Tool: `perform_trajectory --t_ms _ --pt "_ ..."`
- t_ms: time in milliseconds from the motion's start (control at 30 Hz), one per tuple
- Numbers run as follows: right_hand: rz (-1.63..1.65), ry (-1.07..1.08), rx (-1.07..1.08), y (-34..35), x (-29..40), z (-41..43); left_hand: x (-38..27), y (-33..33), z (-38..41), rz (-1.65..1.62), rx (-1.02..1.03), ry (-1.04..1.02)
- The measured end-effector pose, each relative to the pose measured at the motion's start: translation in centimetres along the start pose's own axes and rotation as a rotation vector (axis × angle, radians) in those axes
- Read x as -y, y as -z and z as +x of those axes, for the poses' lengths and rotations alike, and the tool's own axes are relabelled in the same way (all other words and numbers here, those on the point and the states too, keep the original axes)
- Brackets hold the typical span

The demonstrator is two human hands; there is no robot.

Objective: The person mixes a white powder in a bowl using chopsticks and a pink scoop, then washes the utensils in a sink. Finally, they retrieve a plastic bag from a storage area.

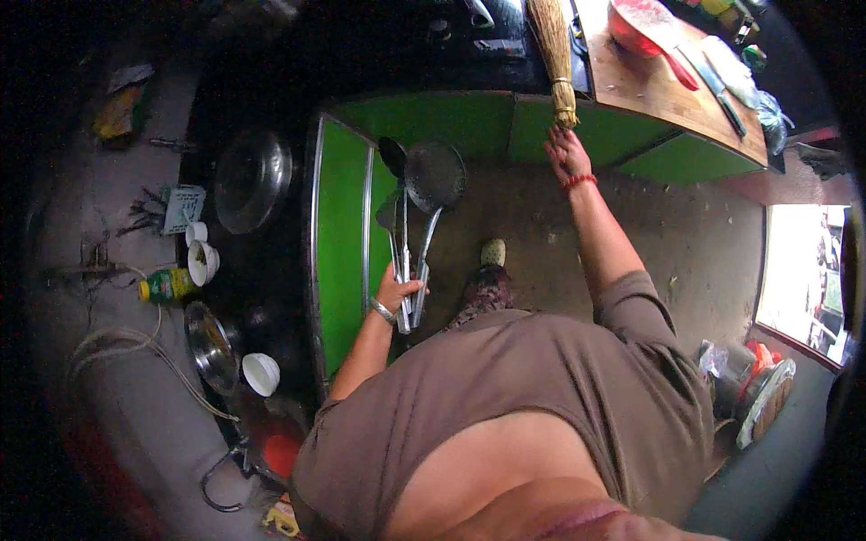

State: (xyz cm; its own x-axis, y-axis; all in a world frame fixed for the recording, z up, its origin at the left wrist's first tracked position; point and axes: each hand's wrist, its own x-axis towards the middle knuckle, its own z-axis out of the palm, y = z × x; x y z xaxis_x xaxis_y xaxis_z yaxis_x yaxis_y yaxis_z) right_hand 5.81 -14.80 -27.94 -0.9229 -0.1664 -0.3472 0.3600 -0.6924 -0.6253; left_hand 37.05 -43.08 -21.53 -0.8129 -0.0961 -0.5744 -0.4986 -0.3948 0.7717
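Observation:
My left hand (400, 289) grips the handles of several metal cooking utensils together. Among them are a round, flat skimmer (435, 176) and a dark ladle (392, 157), held heads away from me over the floor. My right hand (570, 157) reaches forward, palm up, with fingers half curled and a little apart. Its fingertips are just below the bound end of a straw whisk broom (557, 61); whether they touch it is unclear. The broom lies across the front edge of the dark counter (494, 74), its bound end sticking out towards me.
On a wooden board (649, 88) at the right are a red strainer or bowl (636, 30), a knife (714, 78) and plastic bags. The left counter holds a large metal lid or pan (254, 181), white bowls (261, 374) and a faucet (233, 466). Green cabinets (433, 115) line both counters.

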Motion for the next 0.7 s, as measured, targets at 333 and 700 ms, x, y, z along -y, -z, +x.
perform_trajectory --t_ms 333,700 --pt "0.382 -0.006 -0.160 2.4 -4.2 10.0 -2.3 0.6 6.8 0.094 -0.065 0.186" --pt "0.221 -0.203 -0.035 4.4 1.2 -5.6 -0.7 -4.4 10.0 0.405 0.006 0.462"
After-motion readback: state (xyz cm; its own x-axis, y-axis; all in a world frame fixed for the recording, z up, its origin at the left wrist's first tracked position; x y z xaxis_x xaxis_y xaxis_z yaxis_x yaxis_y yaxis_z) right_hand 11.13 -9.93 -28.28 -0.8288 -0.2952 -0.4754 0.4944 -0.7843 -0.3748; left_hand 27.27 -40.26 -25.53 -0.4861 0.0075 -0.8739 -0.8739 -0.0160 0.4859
